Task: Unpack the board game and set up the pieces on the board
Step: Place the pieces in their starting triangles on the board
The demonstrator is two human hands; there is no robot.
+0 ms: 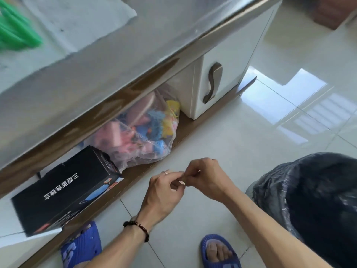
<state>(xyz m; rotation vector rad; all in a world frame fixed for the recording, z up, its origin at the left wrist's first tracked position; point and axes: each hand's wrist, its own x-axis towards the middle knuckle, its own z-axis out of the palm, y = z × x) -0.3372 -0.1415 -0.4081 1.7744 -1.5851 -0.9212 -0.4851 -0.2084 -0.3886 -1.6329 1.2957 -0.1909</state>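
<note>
Your left hand (163,192) and right hand (205,178) meet at lower centre, fingertips pinching one small pale scrap (182,179) between them, probably wrapping being picked apart. No board shows; the black box (63,188) lies untouched at lower left under the table (116,60).

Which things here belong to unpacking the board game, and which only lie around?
Belongs to the job:
- left hand and right hand, pinching a small pale scrap; what it is, I cannot tell

Just lying about:
- black box
- clear bag of toys
- black bin bag
- green item
</note>
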